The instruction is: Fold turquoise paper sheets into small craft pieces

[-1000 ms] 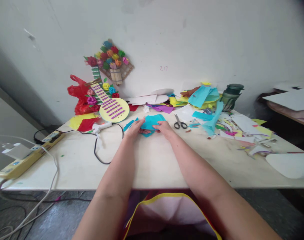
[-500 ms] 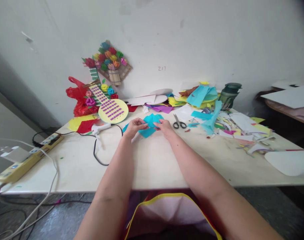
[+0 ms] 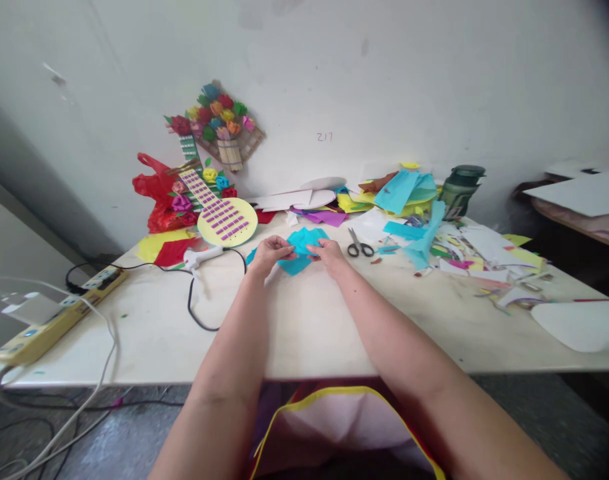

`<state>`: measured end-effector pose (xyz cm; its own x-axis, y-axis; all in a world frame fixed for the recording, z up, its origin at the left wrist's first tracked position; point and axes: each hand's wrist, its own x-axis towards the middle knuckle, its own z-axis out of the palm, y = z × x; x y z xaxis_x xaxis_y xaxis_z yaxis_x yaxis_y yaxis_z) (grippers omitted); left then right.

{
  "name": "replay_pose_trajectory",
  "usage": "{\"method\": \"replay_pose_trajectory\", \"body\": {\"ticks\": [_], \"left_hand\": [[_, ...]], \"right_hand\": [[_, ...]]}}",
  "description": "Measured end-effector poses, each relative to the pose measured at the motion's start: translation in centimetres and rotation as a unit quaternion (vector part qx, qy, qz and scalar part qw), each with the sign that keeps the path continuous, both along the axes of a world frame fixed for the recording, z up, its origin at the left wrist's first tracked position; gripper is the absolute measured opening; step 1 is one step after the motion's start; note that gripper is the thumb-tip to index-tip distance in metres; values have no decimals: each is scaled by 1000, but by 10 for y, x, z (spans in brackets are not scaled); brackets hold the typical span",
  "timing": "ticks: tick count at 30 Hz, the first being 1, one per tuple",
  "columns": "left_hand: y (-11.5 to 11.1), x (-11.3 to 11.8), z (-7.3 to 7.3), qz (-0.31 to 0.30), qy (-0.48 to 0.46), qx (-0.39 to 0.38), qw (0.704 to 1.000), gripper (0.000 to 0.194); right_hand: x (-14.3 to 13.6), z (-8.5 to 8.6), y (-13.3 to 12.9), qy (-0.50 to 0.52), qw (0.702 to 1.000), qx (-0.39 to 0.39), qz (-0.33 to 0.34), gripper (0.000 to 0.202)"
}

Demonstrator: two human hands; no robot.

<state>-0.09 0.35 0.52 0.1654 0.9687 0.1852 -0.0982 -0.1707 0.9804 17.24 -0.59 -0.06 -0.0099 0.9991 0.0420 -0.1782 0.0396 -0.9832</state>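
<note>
A piece of blue crepe paper is pinched between my two hands above the middle of the table. My left hand is closed on its left side, thumb and fingertips together. On the right side, my right hand grips it the same way. More blue paper shows just left of my left hand, partly hidden behind it. Dark-handled scissors lie to the right of my right hand. A white glue gun rests on its stand to the left, its black cord looping toward me.
A power strip with a white plug lies along the left edge. Behind stand a yellow paper guitar, paper flowers and a red bag. Paper scraps and a green bottle occupy the right side of the table.
</note>
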Motion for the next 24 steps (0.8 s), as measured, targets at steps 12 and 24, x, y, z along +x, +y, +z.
{"method": "replay_pose_trajectory", "body": {"ticks": [12, 24], "left_hand": [[1, -2, -1, 8, -53, -31, 998, 65], [-2, 3, -2, -30, 62, -48, 996, 38]], "right_hand": [[0, -4, 5, -8, 1000, -9, -2, 27], [-1, -7, 4, -36, 998, 11, 46, 31]]}}
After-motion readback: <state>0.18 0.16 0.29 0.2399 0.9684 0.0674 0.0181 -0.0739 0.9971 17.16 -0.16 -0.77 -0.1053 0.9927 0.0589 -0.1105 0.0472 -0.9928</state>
